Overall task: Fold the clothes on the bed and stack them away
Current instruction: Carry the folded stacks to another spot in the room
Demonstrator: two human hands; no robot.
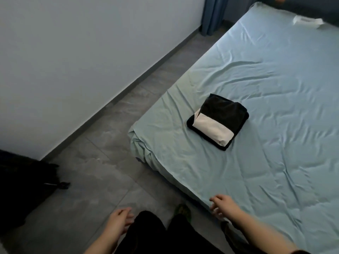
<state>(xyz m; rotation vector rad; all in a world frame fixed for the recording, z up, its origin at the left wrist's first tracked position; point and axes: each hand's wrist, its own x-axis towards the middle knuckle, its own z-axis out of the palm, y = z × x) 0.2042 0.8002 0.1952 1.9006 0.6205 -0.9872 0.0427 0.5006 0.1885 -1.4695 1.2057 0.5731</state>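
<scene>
folded clothes (224, 111) on bed (275, 79); blurry dark heap (23, 187)

One bed, one pile, two grips.
One bed (275, 85) bears one folded pile of clothes (225, 110) showing one white layer (211, 129) amid black cloth, plus one small white item (308, 22); one dark bundle (23, 184) on the floor; one curtain (212, 13); one left grip (119, 220), one right grip (222, 204).

Folded black-and-white clothes (218, 121) on bed (275, 88), both hands (119, 219) apparently empty
</scene>
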